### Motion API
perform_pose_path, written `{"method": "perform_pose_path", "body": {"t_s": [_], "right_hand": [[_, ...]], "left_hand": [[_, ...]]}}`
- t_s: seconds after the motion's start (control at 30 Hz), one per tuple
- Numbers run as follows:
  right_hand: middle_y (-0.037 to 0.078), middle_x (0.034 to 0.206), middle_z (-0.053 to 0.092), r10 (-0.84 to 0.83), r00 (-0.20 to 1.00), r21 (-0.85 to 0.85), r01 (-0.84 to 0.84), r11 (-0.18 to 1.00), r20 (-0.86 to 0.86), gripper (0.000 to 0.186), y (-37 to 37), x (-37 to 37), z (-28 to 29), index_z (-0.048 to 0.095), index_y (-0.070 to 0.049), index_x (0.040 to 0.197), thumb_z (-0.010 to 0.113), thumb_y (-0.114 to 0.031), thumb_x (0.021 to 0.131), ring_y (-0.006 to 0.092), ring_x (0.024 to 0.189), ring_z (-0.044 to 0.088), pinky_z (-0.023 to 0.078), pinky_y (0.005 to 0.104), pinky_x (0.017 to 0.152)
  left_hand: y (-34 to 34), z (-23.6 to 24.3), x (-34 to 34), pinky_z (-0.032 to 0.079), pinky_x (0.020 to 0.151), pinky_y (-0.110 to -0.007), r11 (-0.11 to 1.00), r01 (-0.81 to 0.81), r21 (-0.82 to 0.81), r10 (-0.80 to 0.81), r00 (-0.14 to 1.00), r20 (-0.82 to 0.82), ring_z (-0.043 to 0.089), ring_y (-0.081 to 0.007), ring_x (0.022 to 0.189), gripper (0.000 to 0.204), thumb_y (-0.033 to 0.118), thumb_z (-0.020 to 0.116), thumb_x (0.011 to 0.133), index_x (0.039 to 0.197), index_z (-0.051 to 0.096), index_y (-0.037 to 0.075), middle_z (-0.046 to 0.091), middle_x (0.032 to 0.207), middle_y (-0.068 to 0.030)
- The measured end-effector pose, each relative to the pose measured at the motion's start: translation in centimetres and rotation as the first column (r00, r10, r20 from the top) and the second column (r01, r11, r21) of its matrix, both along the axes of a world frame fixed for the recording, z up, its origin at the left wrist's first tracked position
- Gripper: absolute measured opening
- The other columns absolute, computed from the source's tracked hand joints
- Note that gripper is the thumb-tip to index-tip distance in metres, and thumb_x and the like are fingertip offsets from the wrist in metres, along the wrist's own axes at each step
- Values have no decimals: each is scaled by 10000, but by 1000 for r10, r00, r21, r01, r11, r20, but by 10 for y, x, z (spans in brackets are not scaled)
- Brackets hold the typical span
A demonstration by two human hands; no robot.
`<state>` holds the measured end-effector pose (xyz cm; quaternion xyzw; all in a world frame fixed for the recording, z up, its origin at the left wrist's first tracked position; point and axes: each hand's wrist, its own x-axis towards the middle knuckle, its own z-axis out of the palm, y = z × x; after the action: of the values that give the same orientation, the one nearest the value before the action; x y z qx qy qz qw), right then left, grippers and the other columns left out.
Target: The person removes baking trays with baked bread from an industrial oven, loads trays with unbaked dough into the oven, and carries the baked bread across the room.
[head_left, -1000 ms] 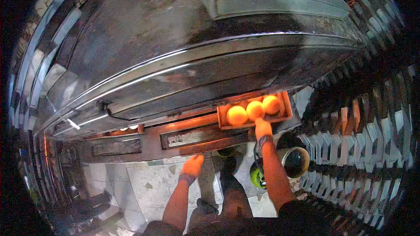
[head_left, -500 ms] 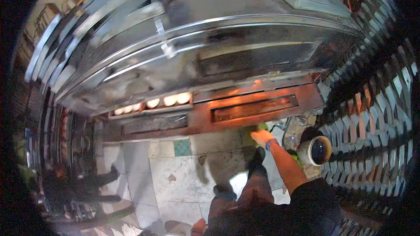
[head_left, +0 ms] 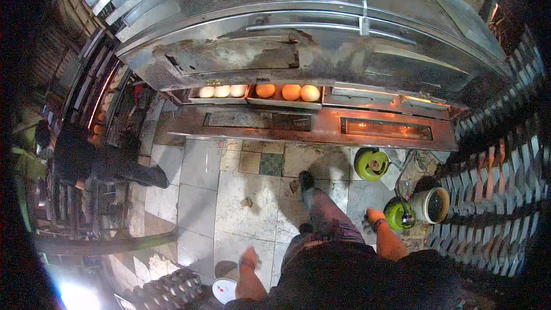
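My left hand (head_left: 249,257) hangs low over the tiled floor, slightly blurred, its fingers loosely apart around nothing. Beside my right thigh, my right hand (head_left: 376,217) is loose and empty too, with a dark band on its wrist. The closest thing to it is a green gas cylinder (head_left: 396,213), apart from the fingers. A second green gas cylinder (head_left: 364,163) stands farther forward, near the oven. Under the metal oven's front (head_left: 229,56), pale round loaves (head_left: 221,91) and browner loaves (head_left: 291,92) sit in trays behind a lowered door (head_left: 327,133).
An off-white bucket (head_left: 426,206) of dark contents stands right of the nearer cylinder. Slatted metal racks (head_left: 488,172) line the right side. Another person in dark clothes (head_left: 77,152) is at the left, by a glowing opening. A white round lid (head_left: 224,291) lies near my left forearm.
My right hand has drawn back from the farther green cylinder toward my body. My left hand has come further into view. The view has shifted, showing more loaves and both cylinders.
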<state>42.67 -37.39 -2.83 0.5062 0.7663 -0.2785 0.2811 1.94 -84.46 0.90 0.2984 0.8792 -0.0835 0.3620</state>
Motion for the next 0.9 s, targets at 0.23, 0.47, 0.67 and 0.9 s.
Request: {"method": "perform_pose_path", "body": {"t_s": [0.23, 0.47, 0.67, 0.9], "right_hand": [[95, 762, 681, -823, 291, -582, 595, 555, -487, 417, 161, -239, 62, 618, -63, 942, 520, -469, 939, 273, 625, 657, 530, 450, 578], [154, 954, 705, -958, 140, -860, 422, 287, -251, 584, 202, -441, 70, 640, -6, 1166, 509, -546, 986, 285, 714, 681, 558, 423, 623], [170, 1167, 663, 227, 929, 700, 47, 713, -294, 464, 271, -445, -140, 560, 13, 1283, 474, -359, 1020, 268, 1093, 611, 516, 473, 906], [157, 1134, 678, -127, 714, 189, 345, 919, -688, 358, 248, -534, -37, 622, -39, 1188, 502, -323, 1006, 304, 946, 643, 519, 429, 866]], "left_hand": [[242, 33, -218, 520, 659, -412, 308, -883, 355, 625, 469, 624, 614, -247, 727, 478, 498, 483, 963, 1182, 583, 85, 638, 995, -74], [441, 28, -366, 539, 682, -448, 304, -755, 581, 656, 608, 447, 677, -308, 838, 619, 565, 500, 956, 1259, 601, 34, 675, 1117, -133], [653, 21, -409, 479, 1002, -491, 907, -339, 250, 362, 930, -54, 545, -341, 1283, 641, 459, 504, 978, 1506, 409, 109, 562, 1418, -180], [613, -28, -464, 534, 890, -464, 970, 191, 150, -140, 945, -296, 626, -344, 1151, 501, 366, 508, 977, 1407, 482, 110, 626, 1320, -160]]}}
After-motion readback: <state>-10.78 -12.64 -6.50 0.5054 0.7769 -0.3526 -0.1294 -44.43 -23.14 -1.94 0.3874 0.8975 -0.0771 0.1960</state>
